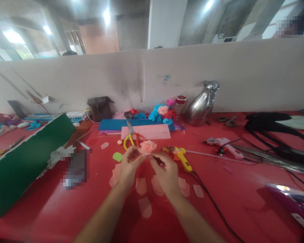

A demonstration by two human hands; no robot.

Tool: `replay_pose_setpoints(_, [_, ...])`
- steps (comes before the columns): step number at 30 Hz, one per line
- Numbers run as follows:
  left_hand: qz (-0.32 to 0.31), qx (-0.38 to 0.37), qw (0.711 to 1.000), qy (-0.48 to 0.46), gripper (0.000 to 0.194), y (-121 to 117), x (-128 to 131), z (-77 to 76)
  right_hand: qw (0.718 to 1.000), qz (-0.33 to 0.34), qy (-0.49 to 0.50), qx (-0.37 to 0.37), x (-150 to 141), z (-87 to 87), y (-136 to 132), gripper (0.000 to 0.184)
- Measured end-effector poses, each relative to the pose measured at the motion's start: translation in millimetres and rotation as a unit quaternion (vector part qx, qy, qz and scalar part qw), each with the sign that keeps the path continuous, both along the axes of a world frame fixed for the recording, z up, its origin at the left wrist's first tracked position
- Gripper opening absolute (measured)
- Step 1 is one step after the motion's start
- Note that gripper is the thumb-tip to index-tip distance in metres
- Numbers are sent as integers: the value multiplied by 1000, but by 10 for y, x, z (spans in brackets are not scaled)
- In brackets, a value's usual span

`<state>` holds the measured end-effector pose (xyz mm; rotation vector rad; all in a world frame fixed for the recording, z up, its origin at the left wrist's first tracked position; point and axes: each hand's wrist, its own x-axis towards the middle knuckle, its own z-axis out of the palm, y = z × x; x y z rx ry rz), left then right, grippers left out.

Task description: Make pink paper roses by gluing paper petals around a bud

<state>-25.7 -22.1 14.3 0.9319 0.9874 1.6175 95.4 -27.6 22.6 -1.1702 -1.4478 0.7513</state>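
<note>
Between my two hands is a pink paper flower (148, 147) with layered, ruffled petals. My left hand (129, 164) pinches its left side, and my right hand (166, 170) grips it from below on the right. Cut pink paper petals lie below and around my hands, among them one petal (145, 207) nearest me and another petal (198, 191) to the right. Right of the flower rests a yellow hot glue gun (182, 159) with a glue stick (212, 154) behind it. Scissors (131, 131) with yellow and red handles lie just beyond my hands.
Pink paper (154, 132) and a blue sheet (111, 124) lie behind the scissors. Finished paper flowers (158, 113), a lidded jar (180, 101) and a steel jug (201, 104) stand by the partition. A green board (35, 158) leans at left. A pink glue gun (229, 146) lies right.
</note>
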Motion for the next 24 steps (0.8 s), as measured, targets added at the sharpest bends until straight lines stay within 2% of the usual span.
replay_pose_setpoints(4, [-37,-5,998,56,17,-29,24,-22,1000,-6,-5,25,4,-25,13,10])
replay_pose_setpoints(8, [-53,-7,996,71,19,-30,32,-56,999,-15,-16,44,10,-50,25,10])
replay_pose_setpoints(18, [-20,0,997,72,16,-38,37,-3,998,-12,-31,58,-14,-57,16,9])
replay_pose_setpoints(24, [-4,-7,997,76,16,-27,49,-32,997,-14,-40,59,-25,-61,15,10])
